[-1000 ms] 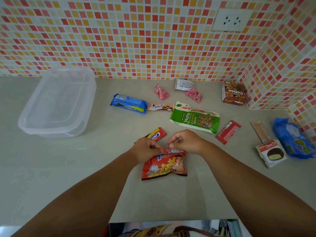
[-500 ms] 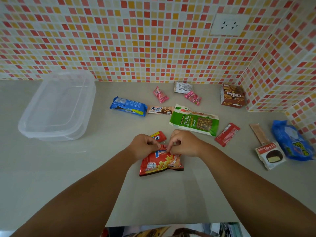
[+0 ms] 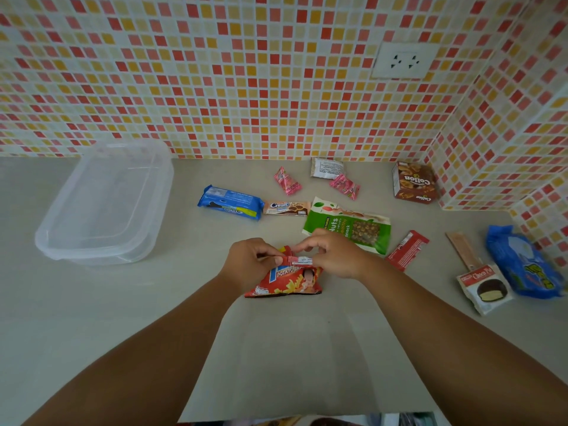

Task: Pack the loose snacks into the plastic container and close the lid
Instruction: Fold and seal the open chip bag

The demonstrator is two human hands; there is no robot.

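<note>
One plastic container, two hands, twelve snack packets, one wall socket

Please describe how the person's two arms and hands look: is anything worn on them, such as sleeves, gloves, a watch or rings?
Both arms are bare as far as the frame shows: no sleeves, no gloves. The left hand and right hand show no watch, bracelet or ring, though the small finger details are hard to see. No markings or tattoos show on either forearm.

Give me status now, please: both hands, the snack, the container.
Left hand and right hand both pinch top edge of red potato-snack bag. Clear plastic container far left, lid on, nothing inside. No obstruction between.
</note>
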